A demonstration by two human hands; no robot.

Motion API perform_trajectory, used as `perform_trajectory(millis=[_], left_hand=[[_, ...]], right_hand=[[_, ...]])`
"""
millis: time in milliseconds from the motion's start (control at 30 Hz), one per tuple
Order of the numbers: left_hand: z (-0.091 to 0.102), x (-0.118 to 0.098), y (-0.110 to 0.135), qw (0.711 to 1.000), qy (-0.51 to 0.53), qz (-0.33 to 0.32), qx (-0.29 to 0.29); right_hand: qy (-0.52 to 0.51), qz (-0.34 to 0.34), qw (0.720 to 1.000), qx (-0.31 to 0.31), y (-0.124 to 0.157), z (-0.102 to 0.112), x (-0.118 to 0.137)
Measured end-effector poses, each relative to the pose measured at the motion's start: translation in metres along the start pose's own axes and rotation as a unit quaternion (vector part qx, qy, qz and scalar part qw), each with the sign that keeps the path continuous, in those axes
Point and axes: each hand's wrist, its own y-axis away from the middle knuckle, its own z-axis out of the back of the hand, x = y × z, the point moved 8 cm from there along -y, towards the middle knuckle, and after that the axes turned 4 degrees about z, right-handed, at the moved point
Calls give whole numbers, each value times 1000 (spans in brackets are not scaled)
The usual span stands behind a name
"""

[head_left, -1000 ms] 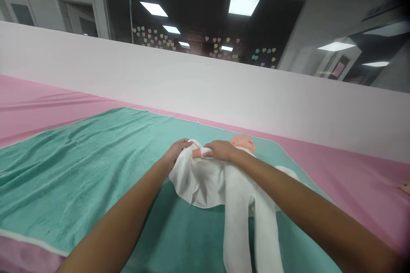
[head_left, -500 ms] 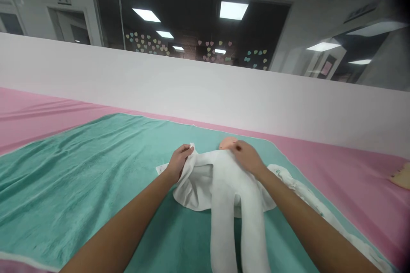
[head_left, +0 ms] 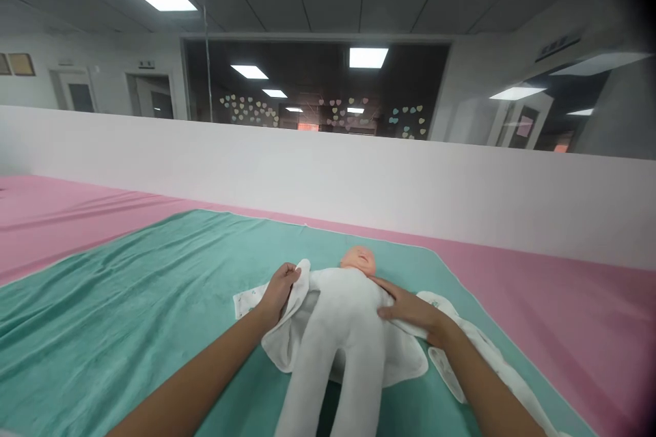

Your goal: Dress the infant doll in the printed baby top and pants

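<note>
A doll (head_left: 341,304) with a white cloth body lies on its back, legs toward me. Its bare head (head_left: 359,259) is at the far end. Beneath it is spread a white baby shirt (head_left: 404,358). My left hand (head_left: 279,293) pinches a raised edge of that shirt beside the doll's arm on the left. My right hand (head_left: 413,311) rests on the doll's shoulder and upper side at the right, fingers stretched out and thumb apart. The doll's arm on that side is mostly hidden by the hand.
A green blanket (head_left: 154,287) lies under the doll, over a pink sheet (head_left: 564,300). Another white patterned garment (head_left: 492,355) stretches along the right, partly behind my right forearm. A low white partition (head_left: 307,177) stands behind.
The view has tilted up and shifted. My right hand has come down from beside the doll's head onto its shoulder, its fingers straightening. My left hand keeps its hold on the shirt edge.
</note>
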Motion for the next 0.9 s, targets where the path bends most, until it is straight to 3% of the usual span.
perform_trajectory(millis=[133,267,433,500,567,633,700,767,833,900], left_hand=[[-29,-17,-6,999,-31,-10,-4],[-64,-46,-6,990,-133,-40,-8],[-85,-72,11,952,-275,-130,-16],[-88,-69,23,935,-333,-119,-15],[-92,-60,39,926,-371,-68,8],[-102,-51,61,914,-399,-26,70],[-113,-48,84,891,-433,-44,126],[-112,-54,103,859,-485,-118,117],[-97,-61,114,812,-548,-199,39],[-72,-57,118,770,-601,-211,-34]], right_hand=[[-10,41,998,44,-6,1,11],[-7,96,993,73,-25,-11,25],[-43,92,994,41,-45,-25,4],[-69,78,994,22,-49,-26,-12],[-83,76,994,16,-51,-26,-23],[-98,83,991,25,-52,-27,-27],[-119,89,988,47,-51,-28,-27],[-135,93,984,74,-47,-28,-26],[-138,90,982,96,-41,-26,-25],[-144,68,981,111,-34,-21,-28]])
